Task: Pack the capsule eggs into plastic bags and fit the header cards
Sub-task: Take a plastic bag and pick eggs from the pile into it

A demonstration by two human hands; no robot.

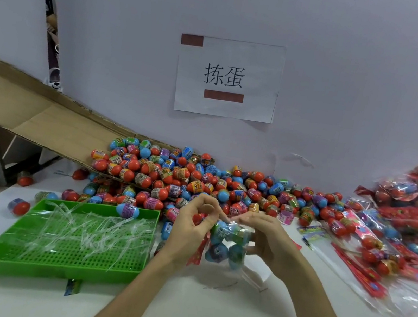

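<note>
bare left hand [190,228], bare right hand [267,240], bare forearms [144,285], slim fingers [247,220]

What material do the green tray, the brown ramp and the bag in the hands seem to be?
The green tray: likely moulded plastic, glossy, perforated floor. The ramp: apparently cardboard, matte brown, creased flaps. The bag: thin clear plastic film, shiny, wrinkled; eggs show through.

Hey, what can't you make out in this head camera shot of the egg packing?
1. Head view: how many capsule eggs the plastic bag holds; left hand, right hand and glare cover it.
2. Head view: red header card, mostly behind the left hand; print unreadable.
3. Head view: finished packs at right, blurred and cut by the edge.
</note>
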